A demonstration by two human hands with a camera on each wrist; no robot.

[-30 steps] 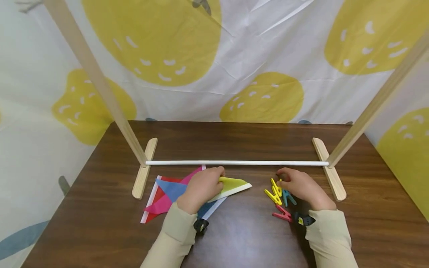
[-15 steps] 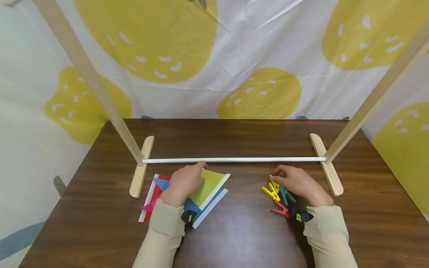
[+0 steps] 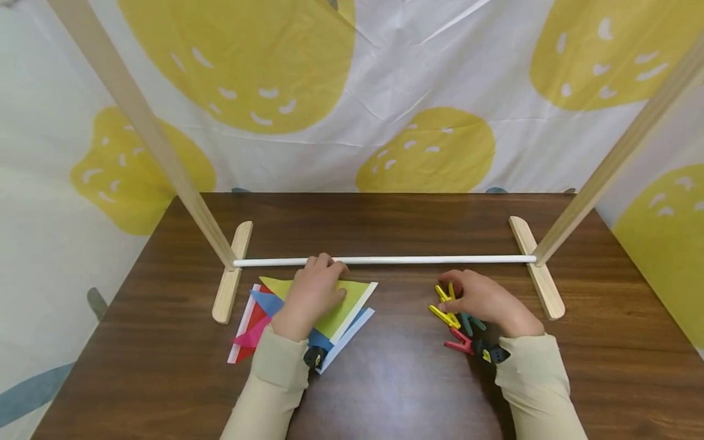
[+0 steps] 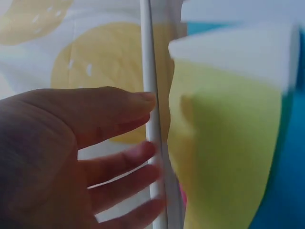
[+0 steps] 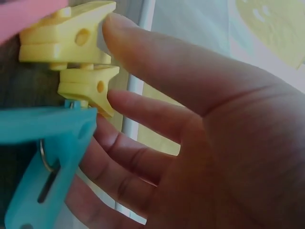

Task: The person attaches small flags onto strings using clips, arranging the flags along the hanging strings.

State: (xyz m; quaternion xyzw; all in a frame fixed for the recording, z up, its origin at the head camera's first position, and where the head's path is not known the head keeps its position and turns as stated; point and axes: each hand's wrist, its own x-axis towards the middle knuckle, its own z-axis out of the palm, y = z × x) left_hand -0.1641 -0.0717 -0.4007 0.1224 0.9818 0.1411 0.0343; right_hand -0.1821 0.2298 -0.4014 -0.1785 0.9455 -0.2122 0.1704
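My left hand (image 3: pixel 313 293) is over a pile of triangular pennant flags, its fingers spread and reaching toward the white rod. Topmost lies a yellow-green pennant (image 3: pixel 354 292) with a white edge; in the left wrist view this pennant (image 4: pixel 224 138) is beside the fingers, with nothing between them and the thumb. My right hand (image 3: pixel 489 299) is at a small group of clothespins. Its thumb and index fingertips touch the ends of two yellow clothespins (image 5: pixel 62 36), without closing round them. A teal clothespin (image 5: pixel 52 143) sits close by, and a red clothespin (image 3: pixel 461 342) lies nearer the wrist.
A white rod (image 3: pixel 429 260) runs low between two wooden uprights (image 3: pixel 165 143) on flat wooden feet (image 3: pixel 536 269). Blue (image 3: pixel 343 342), red and pink pennants (image 3: pixel 252 335) lie under the yellow-green one. A lemon-print cloth (image 3: pixel 308 162) hangs behind the brown table (image 3: pixel 396 391).
My left hand has drawn the yellow-green pennant leftward onto the pile and let go of it, fingers now spread. My right fingers have shifted slightly left over the yellow clothespins.
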